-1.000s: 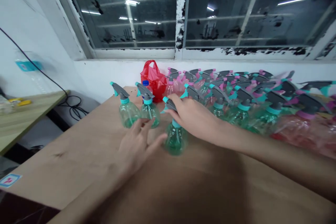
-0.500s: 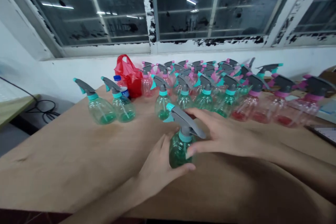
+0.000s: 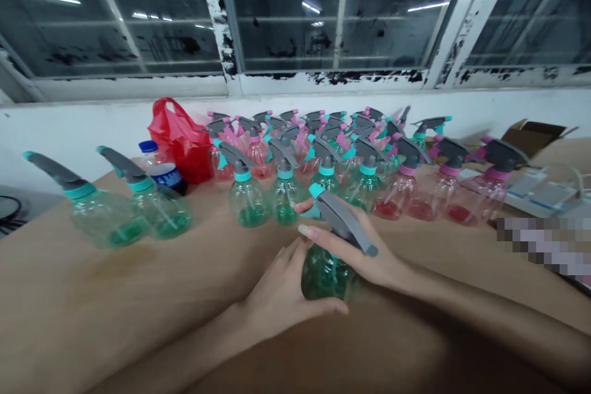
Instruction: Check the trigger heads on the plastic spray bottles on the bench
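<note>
A green spray bottle with a grey trigger head and teal collar stands on the brown table in front of me. My left hand wraps round its round body from the left. My right hand grips the neck and trigger head from behind, fingers curled over the top. Both hands hold this one bottle.
Two green spray bottles stand apart at the left. Several green and pink spray bottles crowd the back of the table under the window. A red plastic bag and a blue-capped water bottle sit by the wall. A cardboard box is at far right.
The bottle has been drawn nearer to me from the group. My left hand went from open beside it to wrapped round its body; my right hand closed on the trigger head. The view panned right.
</note>
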### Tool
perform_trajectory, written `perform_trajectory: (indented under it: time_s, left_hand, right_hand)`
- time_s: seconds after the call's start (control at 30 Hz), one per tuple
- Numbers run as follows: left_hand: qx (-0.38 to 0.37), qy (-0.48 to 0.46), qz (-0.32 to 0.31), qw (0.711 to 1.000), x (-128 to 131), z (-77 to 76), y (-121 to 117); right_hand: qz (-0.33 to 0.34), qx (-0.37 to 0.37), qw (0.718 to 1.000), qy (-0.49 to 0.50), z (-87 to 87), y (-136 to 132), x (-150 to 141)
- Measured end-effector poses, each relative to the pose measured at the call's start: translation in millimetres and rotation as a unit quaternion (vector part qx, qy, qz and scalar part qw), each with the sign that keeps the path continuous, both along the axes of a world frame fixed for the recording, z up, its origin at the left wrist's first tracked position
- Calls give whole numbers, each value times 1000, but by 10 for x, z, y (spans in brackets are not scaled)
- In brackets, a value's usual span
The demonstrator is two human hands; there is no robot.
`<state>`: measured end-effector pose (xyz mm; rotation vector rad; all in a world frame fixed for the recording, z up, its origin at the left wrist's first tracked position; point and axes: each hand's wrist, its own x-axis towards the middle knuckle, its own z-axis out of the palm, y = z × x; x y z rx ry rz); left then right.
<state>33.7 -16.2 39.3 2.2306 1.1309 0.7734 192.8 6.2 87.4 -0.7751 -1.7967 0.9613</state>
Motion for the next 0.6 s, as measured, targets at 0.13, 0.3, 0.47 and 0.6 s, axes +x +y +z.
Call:
perform_trajectory:
  time_s: [0.13, 0.3, 0.47, 0.6]
  left_hand:
    - [2, 35, -7, 999, -72, -52, 96]
    - [64, 159, -24, 985, -320, -169, 205]
    - [84, 212, -28, 973, -575, -295, 301]
    - [99, 230, -37, 967, -596, -312, 299]
  right_hand:
    - [-12, 28, 999, -9, -46, 102, -13]
    - [7, 31, 999, -22, -107, 187, 6]
    - [24, 24, 999, -43, -53, 207, 61]
    - [-2, 29, 996, -83, -47, 250, 125]
